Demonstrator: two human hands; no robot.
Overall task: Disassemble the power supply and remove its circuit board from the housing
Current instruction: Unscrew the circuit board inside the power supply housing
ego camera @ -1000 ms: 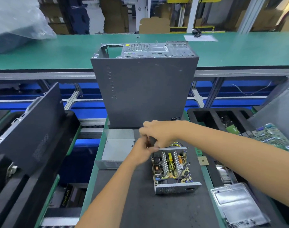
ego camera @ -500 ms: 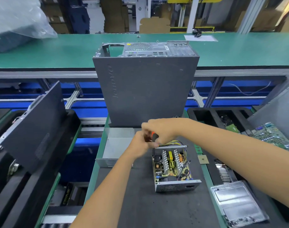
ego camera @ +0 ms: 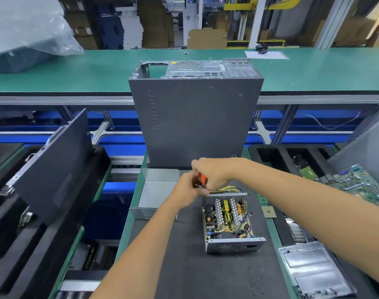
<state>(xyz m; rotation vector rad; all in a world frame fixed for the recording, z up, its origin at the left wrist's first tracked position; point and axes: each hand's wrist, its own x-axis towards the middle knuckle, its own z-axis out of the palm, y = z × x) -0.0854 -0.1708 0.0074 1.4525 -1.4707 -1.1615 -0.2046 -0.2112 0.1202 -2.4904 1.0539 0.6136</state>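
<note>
Green conveyor belting runs across the back of the hall, with cartons stacked beyond it, and in front a dark mat covers the desk (ego camera: 184, 272) where the work sits. On that mat lies the power supply (ego camera: 229, 223), lid already off, its circuit board (ego camera: 225, 216) still seated in the housing (ego camera: 234, 246) just ahead of an upright computer case (ego camera: 195, 121). Both hands meet at the far left corner of the unit. The right hand (ego camera: 214, 171) has its grip curled round an orange-handled tool (ego camera: 203, 179), probably a screwdriver. The left hand (ego camera: 185, 190) is bunched just below it, seemingly steadying the tip, though I cannot tell if its grip is clamped on anything.

My guess is a board screw is being worked loose. Next, any remaining screws must come out and the yellow wires (ego camera: 227, 188) be freed before lifting.

The tool's tip and the screw are hidden by the fingers.
</note>
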